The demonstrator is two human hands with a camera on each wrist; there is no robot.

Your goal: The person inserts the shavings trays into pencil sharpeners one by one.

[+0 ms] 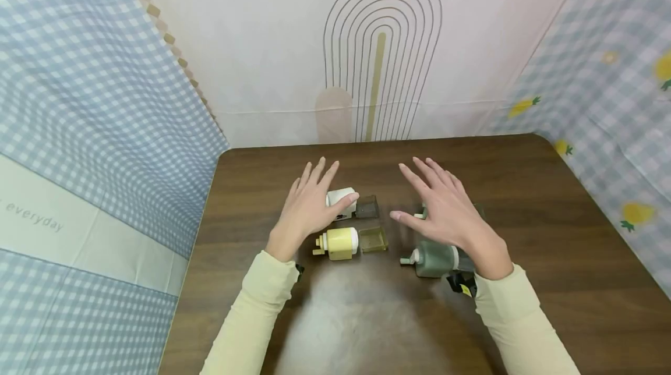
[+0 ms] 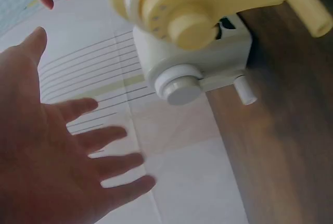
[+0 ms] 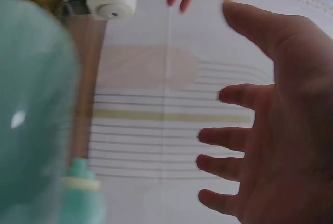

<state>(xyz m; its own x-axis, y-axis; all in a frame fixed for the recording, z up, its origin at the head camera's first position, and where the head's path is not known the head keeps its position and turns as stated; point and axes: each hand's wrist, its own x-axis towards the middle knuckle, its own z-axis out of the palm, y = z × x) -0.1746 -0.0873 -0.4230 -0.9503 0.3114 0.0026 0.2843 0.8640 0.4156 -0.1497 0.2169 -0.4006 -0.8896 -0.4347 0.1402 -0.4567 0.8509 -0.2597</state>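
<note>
My left hand (image 1: 307, 203), fingers spread and straight, is raised over the white crank pencil sharpener (image 1: 343, 195) and hides part of it. Just nearer to me lies a yellow crank pencil sharpener (image 1: 339, 243). In the left wrist view, the cranks of the yellow sharpener (image 2: 182, 10) and the white sharpener (image 2: 192, 60) face the camera, apart from the palm. My right hand (image 1: 445, 206), also spread, hovers over the green sharpeners. The nearer green pencil sharpener (image 1: 435, 258) shows its crank at left; the farther one is mostly covered by the hand. Both palms are bare.
A dark see-through drawer (image 1: 367, 207) sits beside the white sharpener, and an olive one (image 1: 373, 240) beside the yellow. All lie on the brown wooden table (image 1: 335, 328). Fabric hangs behind the back edge (image 1: 262, 72) and along both sides.
</note>
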